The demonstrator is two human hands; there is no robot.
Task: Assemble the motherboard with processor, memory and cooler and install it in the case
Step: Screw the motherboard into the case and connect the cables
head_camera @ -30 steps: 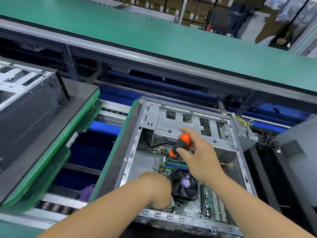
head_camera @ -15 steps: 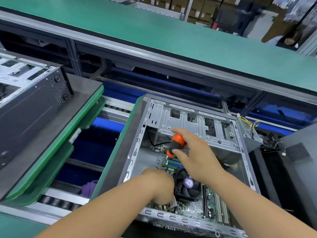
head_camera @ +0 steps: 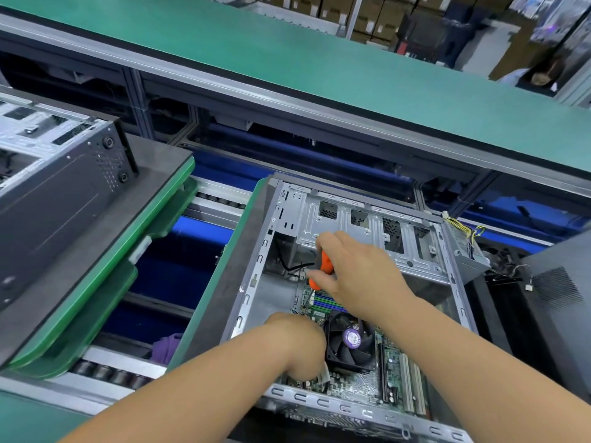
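Fastening motherboard (head_camera: 358, 383) into case (head_camera: 425, 266): right hand (head_camera: 355, 271) gripping orange screwdriver (head_camera: 321, 271), left hand (head_camera: 299, 345) bent downward beside cooler (head_camera: 350, 342), fingers hidden, grasp unclear. Next: probably seat tip, turn.

Both forearms are bare to the frame edge, with no sleeves, gloves, or jewellery visible.

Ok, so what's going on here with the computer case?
A person is working inside an open computer case lying on a conveyor line. The right hand grips an orange-handled screwdriver, its tip pointing down at the upper left corner of the motherboard, by the memory slots. The left hand reaches down beside the cooler fan, its fingers hidden. The board, with cooler fitted, already sits in the case, apparently being screwed down.
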